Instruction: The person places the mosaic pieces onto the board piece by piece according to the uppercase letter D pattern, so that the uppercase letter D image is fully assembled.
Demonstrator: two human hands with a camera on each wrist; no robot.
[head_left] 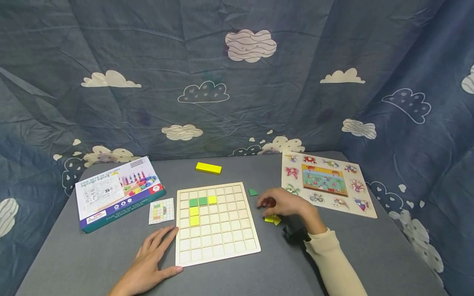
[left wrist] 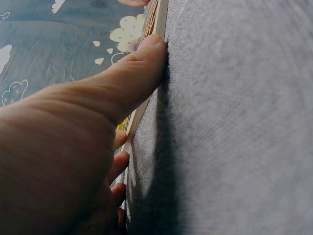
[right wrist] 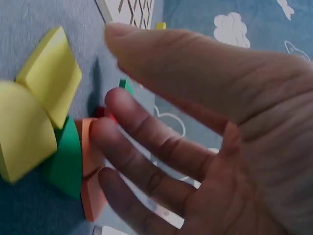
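Note:
A wooden grid board [head_left: 229, 230] lies on the table with green tiles [head_left: 198, 202] and yellow tiles [head_left: 194, 216] in some cells. My left hand [head_left: 149, 257] rests at its left edge, fingers spread and thumb touching near the front corner. To the right of the board, my right hand [head_left: 285, 202] hovers over a small pile of pieces, fingers loosely bent, thumb apart. Close to it in the right wrist view are yellow pieces [right wrist: 51, 78], a green piece [right wrist: 67, 159] and orange pieces [right wrist: 93, 147]. Nothing shows between thumb and fingers.
A pattern card [head_left: 161, 211] lies left of the board, beside a cardboard box [head_left: 118, 193]. Behind the board is a yellow block [head_left: 208, 168]. A green rounded piece [head_left: 253, 192] lies by its right edge. A sea-animal puzzle board [head_left: 326, 183] is at the back right.

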